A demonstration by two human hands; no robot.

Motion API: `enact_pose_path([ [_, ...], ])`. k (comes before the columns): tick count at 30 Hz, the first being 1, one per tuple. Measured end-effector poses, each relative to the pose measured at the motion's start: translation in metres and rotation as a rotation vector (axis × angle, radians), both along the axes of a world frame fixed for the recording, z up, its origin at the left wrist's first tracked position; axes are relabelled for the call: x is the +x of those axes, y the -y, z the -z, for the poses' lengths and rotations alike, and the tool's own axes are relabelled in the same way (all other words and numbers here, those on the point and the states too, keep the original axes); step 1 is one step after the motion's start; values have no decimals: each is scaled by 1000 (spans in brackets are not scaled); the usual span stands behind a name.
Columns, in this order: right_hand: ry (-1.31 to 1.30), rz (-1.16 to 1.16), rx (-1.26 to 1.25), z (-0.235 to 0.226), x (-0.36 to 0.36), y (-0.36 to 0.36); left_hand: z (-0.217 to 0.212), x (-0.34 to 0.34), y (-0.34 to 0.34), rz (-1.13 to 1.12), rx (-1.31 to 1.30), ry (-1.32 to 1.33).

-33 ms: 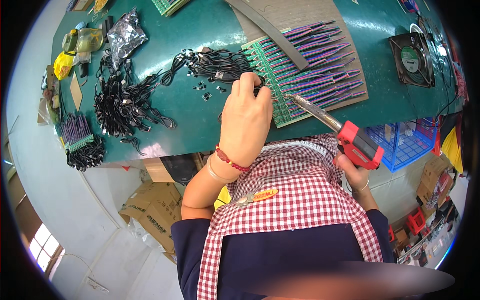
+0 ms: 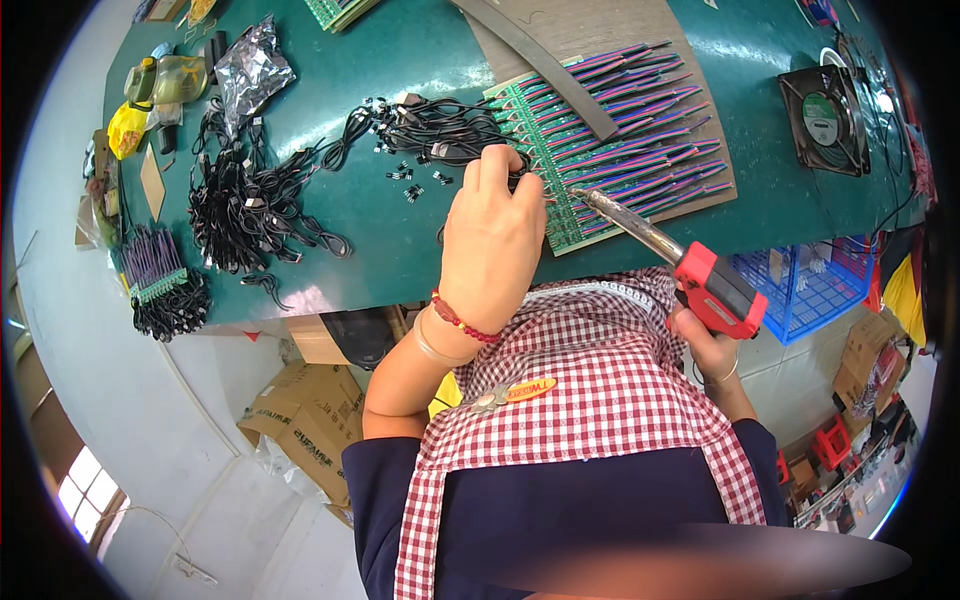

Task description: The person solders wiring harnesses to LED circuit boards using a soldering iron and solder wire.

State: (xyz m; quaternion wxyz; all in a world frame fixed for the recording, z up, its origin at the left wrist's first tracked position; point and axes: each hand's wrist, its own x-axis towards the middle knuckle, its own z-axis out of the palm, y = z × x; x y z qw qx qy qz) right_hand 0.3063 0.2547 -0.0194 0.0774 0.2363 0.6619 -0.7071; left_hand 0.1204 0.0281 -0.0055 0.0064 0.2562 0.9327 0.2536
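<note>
My left hand point(image 2: 492, 225) is closed in a pinch at the left edge of a green circuit board panel point(image 2: 566, 232). A black cable point(image 2: 440, 150) runs into its fingers, which hide the held end. My right hand point(image 2: 706, 348) grips a red and black soldering iron point(image 2: 718, 290) below and right of the panel. Its metal tip rests on or just above the panel, close to the left fingertips; actual contact is hard to tell. Rows of pink, blue and black wires point(image 2: 650, 150) extend rightward from the panel. A grey flat bar point(image 2: 560, 75) lies across them.
A brown board point(image 2: 715, 130) lies under the panel on the green table point(image 2: 400, 235). Leftward are piled black cables point(image 2: 235, 205), small connectors point(image 2: 405, 178), a silver bag point(image 2: 255, 70) and a wired board bundle point(image 2: 160, 285). A fan point(image 2: 825, 120) stands right; a blue crate point(image 2: 800, 285) sits below.
</note>
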Motion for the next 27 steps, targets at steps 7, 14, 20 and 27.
enact_pose_path([
  [7, 34, -10, -38, 0, 1, 0, 1, 0, -1, -2, 0, -1],
  [14, 58, 25, -10, 4, 7, 2, -2, -1, 0, -1, 26, 52],
  [20, -54, 80, -113, 11, 14, 3, -3, -2, 1, 47, 42, 55],
  [27, -188, 243, -171, -4, -7, 6, 10, -3, 0, 108, -20, -162],
])
